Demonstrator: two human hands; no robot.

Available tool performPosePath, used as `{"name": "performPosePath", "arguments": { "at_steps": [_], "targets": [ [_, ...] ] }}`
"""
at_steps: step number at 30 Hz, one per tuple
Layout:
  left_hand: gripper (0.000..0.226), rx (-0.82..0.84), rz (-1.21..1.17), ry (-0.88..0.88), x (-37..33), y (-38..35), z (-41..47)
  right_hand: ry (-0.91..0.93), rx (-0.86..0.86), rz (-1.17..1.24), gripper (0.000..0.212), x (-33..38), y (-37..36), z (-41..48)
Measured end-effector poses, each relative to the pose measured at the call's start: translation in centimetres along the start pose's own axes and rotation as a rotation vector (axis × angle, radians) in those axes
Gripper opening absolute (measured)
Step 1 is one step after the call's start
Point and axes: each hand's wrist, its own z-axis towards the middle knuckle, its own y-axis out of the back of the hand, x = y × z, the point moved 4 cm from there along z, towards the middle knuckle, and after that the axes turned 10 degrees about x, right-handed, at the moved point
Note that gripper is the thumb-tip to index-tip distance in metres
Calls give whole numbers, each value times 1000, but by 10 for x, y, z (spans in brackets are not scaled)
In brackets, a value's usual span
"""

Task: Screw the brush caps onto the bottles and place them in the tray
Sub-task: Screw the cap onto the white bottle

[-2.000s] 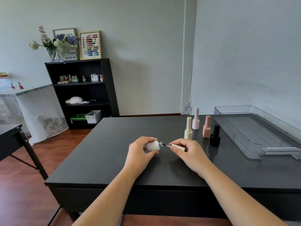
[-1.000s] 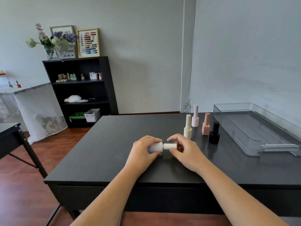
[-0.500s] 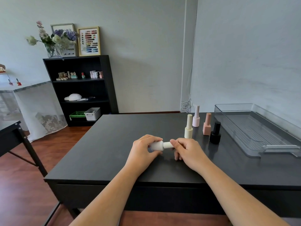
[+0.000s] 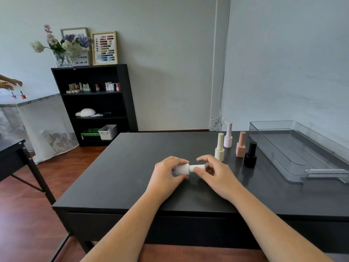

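Head view: white bottle (image 4: 182, 169) held sideways just above the black table (image 4: 120, 167), cream brush cap (image 4: 197, 167) on its neck.
Left hand (image 4: 167, 173) wrapped round the bottle body, fingers closed on it. Right hand (image 4: 217, 173) at the cap: thumb tip pressed on the cap's near side, other fingers spread and blurred, so can't tell whether the pinch is complete. Bottle is small, rounded, matte white; cap is a short pale cylinder, in line with the bottle and pointing right. Four capped bottles stand upright to the right: cream bottle (image 4: 219, 150), lilac bottle (image 4: 228, 138), pink bottle (image 4: 240, 146), black bottle (image 4: 250, 156). Clear tray (image 4: 294, 163) sits on the table at far right, well apart from the hands.
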Motion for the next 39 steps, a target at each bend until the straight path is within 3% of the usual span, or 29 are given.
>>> {"name": "performPosePath", "arguments": {
  "at_steps": [4,7,8,10,14,18,21,24,29,31,34,39],
  "targets": [
    [38,14,-2,10,0,-1,0,15,45,-50,8,1,0,-1],
    [38,12,-9,-8,0,-1,0,-38,13,-71,37,-2,1,0],
    [38,6,-13,-8,-1,0,0,-40,5,-64,35,-1,1,0],
    [38,-4,-22,-5,0,0,-1,-18,16,-40,10,-2,-1,0],
    [38,-4,-23,-7,0,0,0,12,40,-109,6,0,-1,-1],
    [38,-1,-36,-16,-1,0,0,-30,-20,-120,38,0,1,-1],
    [38,-13,-40,-10,0,1,-1,7,-18,-57,8,1,0,-2],
    [39,-7,-34,-6,-1,1,-1,40,5,-127,2,2,0,-2],
    [38,1,-38,-26,-3,-1,-2,-60,-24,-159,42,1,2,-3],
    [38,-11,-42,-20,-2,1,-1,-54,-30,-104,33,2,1,-4],
    [38,-11,-27,-15,-2,1,-1,7,0,-122,4,5,1,-3],
    [39,14,-5,6,-1,0,0,13,22,-220,6,6,-2,-2]
  ]
}}
